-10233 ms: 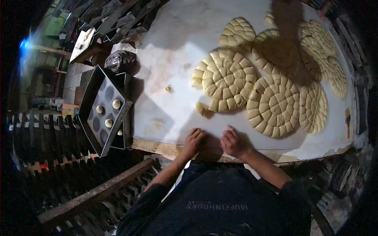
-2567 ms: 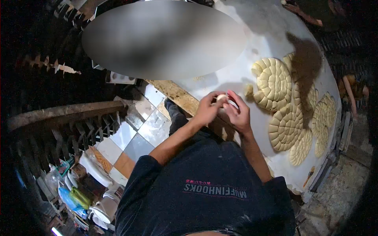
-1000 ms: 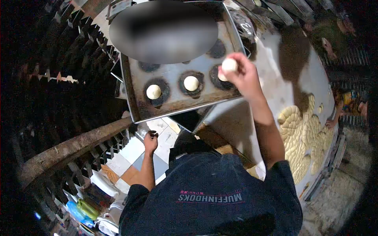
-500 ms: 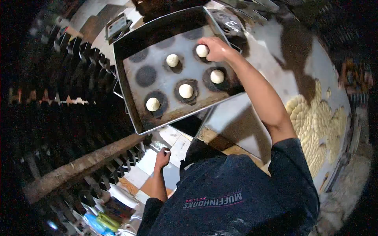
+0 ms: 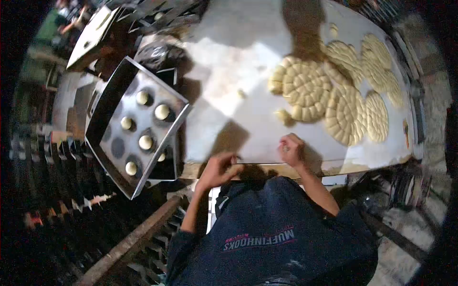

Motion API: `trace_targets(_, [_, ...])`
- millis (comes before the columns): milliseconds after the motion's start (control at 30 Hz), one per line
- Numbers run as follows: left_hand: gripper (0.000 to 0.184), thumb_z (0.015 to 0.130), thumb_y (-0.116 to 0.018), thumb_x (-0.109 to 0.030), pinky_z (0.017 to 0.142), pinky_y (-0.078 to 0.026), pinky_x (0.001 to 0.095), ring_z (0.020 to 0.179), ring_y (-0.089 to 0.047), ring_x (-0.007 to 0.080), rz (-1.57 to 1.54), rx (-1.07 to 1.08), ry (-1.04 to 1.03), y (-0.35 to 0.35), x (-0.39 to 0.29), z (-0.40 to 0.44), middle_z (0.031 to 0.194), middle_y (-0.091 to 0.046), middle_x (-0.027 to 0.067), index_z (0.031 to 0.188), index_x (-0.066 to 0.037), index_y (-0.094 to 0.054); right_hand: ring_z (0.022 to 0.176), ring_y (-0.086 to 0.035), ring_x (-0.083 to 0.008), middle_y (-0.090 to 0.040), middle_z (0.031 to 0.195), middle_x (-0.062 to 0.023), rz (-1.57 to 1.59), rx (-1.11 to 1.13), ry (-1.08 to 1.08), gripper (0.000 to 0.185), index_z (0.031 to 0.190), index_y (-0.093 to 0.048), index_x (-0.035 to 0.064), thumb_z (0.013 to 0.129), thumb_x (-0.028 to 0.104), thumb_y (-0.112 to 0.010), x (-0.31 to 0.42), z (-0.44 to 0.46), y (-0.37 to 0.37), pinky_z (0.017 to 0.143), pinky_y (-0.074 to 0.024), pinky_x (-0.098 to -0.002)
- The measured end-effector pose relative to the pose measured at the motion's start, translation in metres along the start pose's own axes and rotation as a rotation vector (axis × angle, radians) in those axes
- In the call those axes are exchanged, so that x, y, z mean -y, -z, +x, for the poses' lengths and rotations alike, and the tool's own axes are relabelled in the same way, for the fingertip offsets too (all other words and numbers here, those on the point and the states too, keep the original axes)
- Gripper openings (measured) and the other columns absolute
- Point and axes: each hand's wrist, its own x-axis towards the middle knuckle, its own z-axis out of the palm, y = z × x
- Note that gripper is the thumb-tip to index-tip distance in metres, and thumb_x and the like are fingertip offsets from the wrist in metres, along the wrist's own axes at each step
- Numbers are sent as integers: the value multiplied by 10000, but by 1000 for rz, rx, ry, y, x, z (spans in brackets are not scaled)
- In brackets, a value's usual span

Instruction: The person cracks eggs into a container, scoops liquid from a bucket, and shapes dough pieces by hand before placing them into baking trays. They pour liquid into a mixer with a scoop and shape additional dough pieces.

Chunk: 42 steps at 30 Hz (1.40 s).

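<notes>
My left hand [image 5: 218, 170] hovers at the table's front edge, fingers loosely curved with the thumb apart, and nothing shows in it. Over the table, my right hand [image 5: 292, 148] is closed; whatever its fingers hold, if anything, is hidden. Just beyond it lies a small loose lump of dough [image 5: 283, 116], beside a round slab of dough [image 5: 305, 88] scored into many pieces. To the left, a tilted metal baking tray [image 5: 177, 125] carries several white dough balls, among them one ball [image 5: 162, 112] near its right wall.
More scored dough slabs [image 5: 344, 114] cover the right of the white table [image 5: 210, 138]. A small dough bit [image 5: 241, 94] lies mid-table. Dark crumpled plastic [image 5: 162, 55] sits behind the tray. Below left runs a long bar [image 5: 136, 240]. A blurred person [image 5: 71, 21] appears far left.
My right hand has left the dough ball in the tray and come back over the table. My left hand has risen to the table edge. The view has turned right; the tray now appears farther left.
</notes>
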Motion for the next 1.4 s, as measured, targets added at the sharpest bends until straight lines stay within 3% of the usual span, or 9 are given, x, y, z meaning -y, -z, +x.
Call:
trace_targets(267, [446, 828, -651, -318, 793, -433, 424, 1003, -470, 374, 689, -454, -264, -134, -31, 215, 1171, -469, 185, 1146, -27, -535, 575, -528, -256, -523, 693, -113, -96, -296, -246, 49, 770, -539, 42, 724, 23, -539, -91, -35, 70, 535, -429, -365])
trace_targets(400, [390, 862, -614, -349, 728, -445, 406, 848, -528, 357, 723, -550, -231, -167, -38, 232, 959, -545, 194, 1003, 4, -528, 686, -562, -292, -547, 719, -127, -70, -318, -307, 57, 773, -545, 34, 735, 69, -571, -89, -34, 70, 620, -453, -402])
trace_targets(567, [661, 740, -791, -380, 596, -495, 340, 690, -616, 219, -595, -130, 403, -154, -38, 250, 822, -653, 135, 1139, 41, -472, 678, -616, -259, -573, 740, -120, -211, -707, -175, 80, 793, -562, 10, 786, 76, -607, -129, -38, 39, 611, -473, -364])
trace_targets(667, [580, 759, -761, -380, 699, -523, 344, 800, -662, 247, -7, -395, 176, -165, -27, 222, 883, -678, 173, 1153, -7, -556, 589, -565, -212, -552, 688, -99, 40, -465, -279, 48, 758, -558, 24, 742, 51, -594, -101, -27, 65, 546, -445, -325])
trace_targets(900, [383, 795, -747, -237, 717, -518, 307, 821, -666, 193, 17, -411, 24, -130, 20, 88, 931, -686, 146, 1080, -20, -611, 622, -526, -129, -561, 726, -56, 221, -410, -283, 86, 802, -583, 31, 743, 86, -615, -73, -30, 49, 577, -436, -293])
trace_targets(1067, [442, 747, -752, -130, 766, -487, 314, 858, -612, 197, -339, -144, -162, -132, -6, 60, 947, -639, 141, 1150, -46, -594, 1139, -495, -199, -553, 1162, -138, 587, 113, -372, 400, 1198, -522, 27, 900, 275, -617, 17, -68, -3, 959, -402, -325])
trace_targets(1167, [440, 728, -770, -170, 764, -472, 312, 840, -583, 202, 117, -443, -394, -124, -50, 60, 904, -611, 148, 1113, -37, -601, 910, -600, -244, -605, 1042, -115, 401, -206, -373, 401, 1192, -508, 63, 910, 338, -585, 27, -71, 19, 828, -473, -349])
trace_targets(1333, [397, 659, -802, -165, 707, -456, 381, 823, -559, 273, -177, -519, 6, -142, -32, 80, 877, -547, 127, 970, -27, -599, 676, -558, -255, -536, 734, -136, 27, -306, -524, 282, 905, -515, 34, 978, 299, -453, -31, -56, 82, 649, -452, -362])
trace_targets(1400, [396, 664, -792, -172, 727, -454, 385, 857, -547, 283, 12, -492, -162, -146, -17, 89, 898, -542, 134, 979, -31, -598, 728, -540, -342, -532, 773, -174, -2, -315, -495, 314, 856, -509, 22, 972, 300, -424, -47, -47, 96, 669, -437, -411])
